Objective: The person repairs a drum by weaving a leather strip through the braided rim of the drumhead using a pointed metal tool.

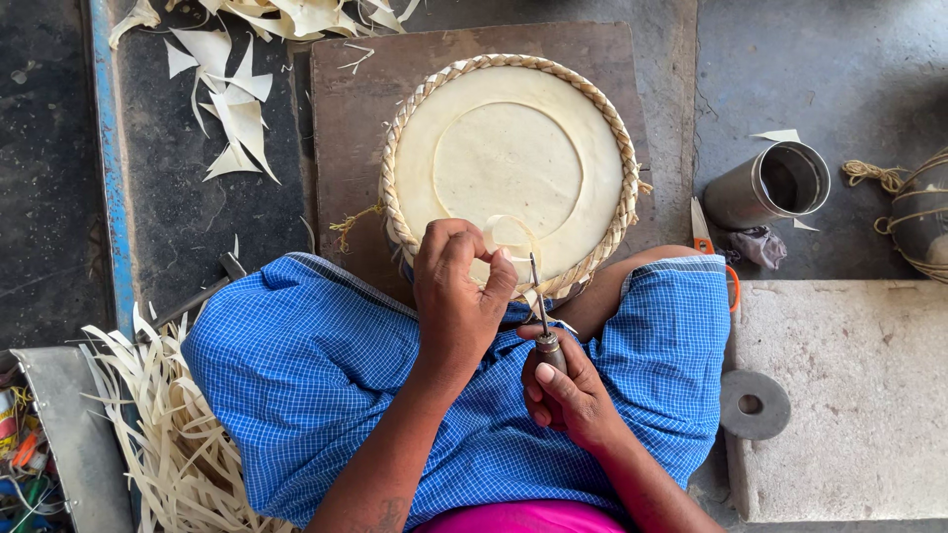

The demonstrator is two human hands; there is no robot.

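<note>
A round cream basket lid point(509, 163) with a braided rim rests on a brown board point(355, 128) against my knees. My left hand point(456, 286) pinches a pale leaf strip point(512, 229) that loops over the lid's near rim. My right hand point(568, 390) grips an awl point(543, 321) with a dark handle, its metal point up against the rim beside the strip. Blue checked cloth point(316, 375) covers my lap.
Pale leaf scraps point(232, 109) lie at the upper left, and a heap of thin strips point(168, 434) at the lower left. A metal cup point(775, 183), an orange-handled cutter point(706, 242), a cord coil point(913, 212) and a grey disc point(753, 404) on a stone slab sit to the right.
</note>
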